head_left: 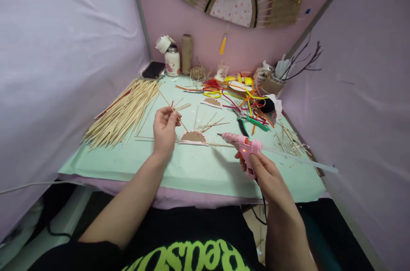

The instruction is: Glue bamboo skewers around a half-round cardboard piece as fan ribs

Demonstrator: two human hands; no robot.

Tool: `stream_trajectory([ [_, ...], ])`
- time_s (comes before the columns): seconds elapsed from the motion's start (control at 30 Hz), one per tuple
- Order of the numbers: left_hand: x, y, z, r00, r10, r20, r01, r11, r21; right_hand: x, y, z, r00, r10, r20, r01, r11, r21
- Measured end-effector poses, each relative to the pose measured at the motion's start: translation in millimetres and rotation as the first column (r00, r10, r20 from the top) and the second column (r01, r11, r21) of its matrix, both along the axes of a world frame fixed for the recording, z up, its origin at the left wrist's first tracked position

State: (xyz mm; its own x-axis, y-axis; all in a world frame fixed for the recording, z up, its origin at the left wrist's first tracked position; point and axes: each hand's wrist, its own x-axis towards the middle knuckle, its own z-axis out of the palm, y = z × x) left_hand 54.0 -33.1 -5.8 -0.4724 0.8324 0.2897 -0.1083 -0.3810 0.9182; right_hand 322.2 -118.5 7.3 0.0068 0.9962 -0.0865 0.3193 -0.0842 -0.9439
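My left hand [165,130] pinches a thin wooden stick [183,123]. The lower end of that stick reaches the edge of a small brown cardboard half-circle [193,136] with a pale rim, lying on the table. Several sticks [213,125] fan out from the cardboard's right side. In my right hand [264,173] is a pink glue gun [241,145], its nozzle pointing left, a little to the right of the cardboard. An orange light glows on its side, and a long translucent glue stick [301,161] juts from its back.
A pile of sticks [124,113] lies left. Behind the cardboard are another half-circle [212,102], yellow-handled scissors [211,94] and coloured strips. Green-handled pliers [256,122] lie right, near a cup with twigs [272,85]. A bottle [172,62] and phone [153,70] stand at the back.
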Motion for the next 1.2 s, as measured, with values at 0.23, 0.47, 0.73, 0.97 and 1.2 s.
stream_trajectory([
  [0.23,7.5,-7.8,3.6,0.987,-0.137,-0.079,0.129,0.987,-0.091,-19.6,9.5,4.0,0.991,0.124,0.059,-0.121,0.991,-0.056],
  [0.47,11.1,-7.1,1.3,0.970,-0.241,0.038,0.243,0.949,-0.200,-30.2,14.4,9.5,0.981,0.148,0.128,-0.137,0.986,-0.091],
  [0.73,13.0,-8.6,3.0,0.957,-0.289,0.039,0.288,0.913,-0.288,-29.1,16.7,-0.1,0.977,0.170,0.131,-0.160,0.983,-0.087],
  [0.97,12.3,-7.7,1.6,0.959,-0.283,0.031,0.279,0.914,-0.295,-31.3,17.5,0.5,0.977,0.163,0.139,-0.152,0.985,-0.081],
  [1.2,11.4,-7.1,0.1,0.959,-0.283,0.023,0.278,0.916,-0.289,-30.7,19.1,-1.6,0.974,0.172,0.147,-0.164,0.984,-0.064],
])
